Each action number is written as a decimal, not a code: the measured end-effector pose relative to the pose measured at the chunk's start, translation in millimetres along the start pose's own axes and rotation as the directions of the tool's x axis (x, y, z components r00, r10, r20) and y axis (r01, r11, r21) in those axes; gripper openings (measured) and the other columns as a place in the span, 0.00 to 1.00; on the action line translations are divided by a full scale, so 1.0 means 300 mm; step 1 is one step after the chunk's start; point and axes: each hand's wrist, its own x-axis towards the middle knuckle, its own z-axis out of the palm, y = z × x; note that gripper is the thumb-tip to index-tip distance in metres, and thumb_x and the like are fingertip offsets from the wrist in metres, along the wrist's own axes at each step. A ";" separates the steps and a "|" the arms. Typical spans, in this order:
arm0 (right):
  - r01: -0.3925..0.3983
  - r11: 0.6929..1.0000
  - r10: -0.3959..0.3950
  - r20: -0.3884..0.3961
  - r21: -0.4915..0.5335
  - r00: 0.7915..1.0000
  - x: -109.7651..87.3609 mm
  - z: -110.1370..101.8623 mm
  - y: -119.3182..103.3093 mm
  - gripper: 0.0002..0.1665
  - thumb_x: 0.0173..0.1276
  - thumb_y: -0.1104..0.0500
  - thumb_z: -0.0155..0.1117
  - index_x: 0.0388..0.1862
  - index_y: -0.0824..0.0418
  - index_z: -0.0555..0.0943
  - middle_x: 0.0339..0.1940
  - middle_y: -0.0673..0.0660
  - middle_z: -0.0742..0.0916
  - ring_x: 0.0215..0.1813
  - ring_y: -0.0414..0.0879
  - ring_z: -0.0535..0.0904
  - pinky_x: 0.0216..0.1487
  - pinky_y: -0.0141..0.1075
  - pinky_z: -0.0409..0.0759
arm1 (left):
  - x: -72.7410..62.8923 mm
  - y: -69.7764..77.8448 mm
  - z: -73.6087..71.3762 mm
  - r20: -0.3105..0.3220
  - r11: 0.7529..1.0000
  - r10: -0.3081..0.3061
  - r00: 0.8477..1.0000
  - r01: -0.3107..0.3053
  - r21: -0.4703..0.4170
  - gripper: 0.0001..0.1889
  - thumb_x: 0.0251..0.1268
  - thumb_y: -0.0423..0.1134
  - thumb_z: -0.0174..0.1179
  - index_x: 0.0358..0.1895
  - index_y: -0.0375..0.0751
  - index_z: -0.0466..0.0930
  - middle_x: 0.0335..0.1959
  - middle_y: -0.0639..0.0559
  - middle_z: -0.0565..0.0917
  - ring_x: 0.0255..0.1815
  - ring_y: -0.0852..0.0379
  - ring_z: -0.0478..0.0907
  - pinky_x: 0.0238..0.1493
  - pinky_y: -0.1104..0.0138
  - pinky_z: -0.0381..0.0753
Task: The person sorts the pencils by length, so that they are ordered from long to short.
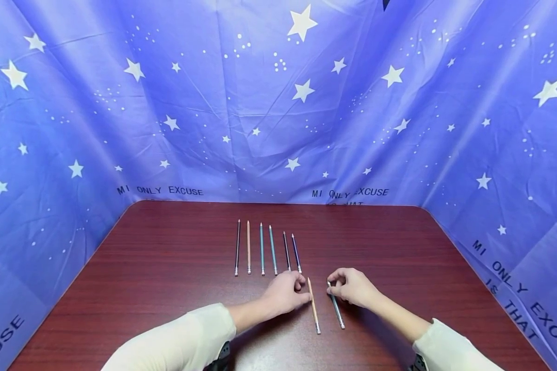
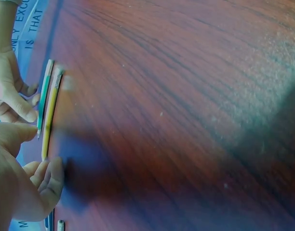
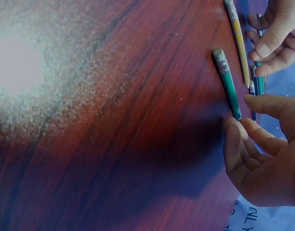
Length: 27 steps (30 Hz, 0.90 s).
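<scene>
A yellow pencil (image 1: 313,308) lies on the table, tip away from me, eraser end near. Beside its tip end is my left hand (image 1: 285,293), thumb close to the shaft and fingers loosely bent; in the right wrist view a gap shows between that hand and the yellow pencil (image 3: 238,41). To the right lies a green pencil (image 3: 227,86), slightly slanted. My right hand (image 1: 355,287) is at its tip end, with thumb and fingers parted around the tip. The fingertips (image 3: 230,124) seem to touch or nearly touch it; firm contact cannot be told.
Farther back, several pencils lie side by side: a black one (image 1: 238,250), a natural-wood one (image 1: 248,250), two teal ones, another dark one (image 1: 286,247) and a blue one (image 1: 296,252). The brown table (image 1: 167,257) is bordered by a blue star-patterned curtain (image 1: 260,103).
</scene>
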 end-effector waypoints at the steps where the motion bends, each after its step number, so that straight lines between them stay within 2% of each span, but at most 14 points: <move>1: 0.003 1.000 -0.003 0.000 0.000 1.000 0.000 0.001 0.000 0.14 0.54 0.62 0.68 0.39 0.66 0.79 0.17 0.48 0.77 0.17 0.39 0.70 0.16 0.28 0.68 | 0.000 0.001 0.004 -0.005 1.000 0.003 1.000 -0.003 0.016 0.16 0.49 0.45 0.68 0.39 0.40 0.80 0.29 0.54 0.79 0.30 0.62 0.74 0.33 0.72 0.72; 7: 0.021 1.000 -0.021 -0.013 -0.020 1.000 -0.007 0.000 -0.001 0.15 0.53 0.62 0.68 0.39 0.67 0.80 0.17 0.49 0.77 0.17 0.39 0.71 0.16 0.28 0.68 | 0.002 0.010 0.021 -0.021 0.996 -0.024 1.000 0.025 0.087 0.20 0.46 0.50 0.69 0.41 0.44 0.81 0.29 0.57 0.79 0.29 0.63 0.74 0.29 0.72 0.71; 14: 0.035 0.999 -0.036 -0.015 -0.029 0.999 -0.008 -0.002 -0.001 0.15 0.53 0.63 0.68 0.40 0.67 0.79 0.17 0.49 0.77 0.16 0.39 0.70 0.16 0.28 0.68 | 0.014 0.013 0.044 -0.067 0.978 -0.059 0.996 0.071 0.196 0.23 0.43 0.56 0.70 0.42 0.49 0.80 0.26 0.62 0.74 0.24 0.67 0.71 0.21 0.73 0.65; 20: 0.051 0.997 -0.053 -0.022 -0.052 0.998 -0.004 0.006 0.004 0.15 0.52 0.64 0.68 0.39 0.66 0.79 0.16 0.49 0.76 0.16 0.39 0.70 0.16 0.28 0.68 | 0.019 0.021 0.049 -0.093 0.973 -0.065 0.994 0.084 0.216 0.21 0.41 0.56 0.70 0.38 0.49 0.79 0.23 0.61 0.70 0.22 0.65 0.68 0.20 0.71 0.63; 27: 0.074 0.989 -0.080 -0.042 -0.128 0.996 0.001 0.010 0.006 0.16 0.48 0.63 0.70 0.38 0.64 0.80 0.17 0.48 0.76 0.18 0.37 0.69 0.19 0.27 0.67 | 0.021 0.031 0.047 -0.088 0.969 -0.065 0.994 0.084 0.231 0.20 0.41 0.54 0.70 0.37 0.49 0.80 0.25 0.59 0.71 0.23 0.63 0.69 0.20 0.70 0.65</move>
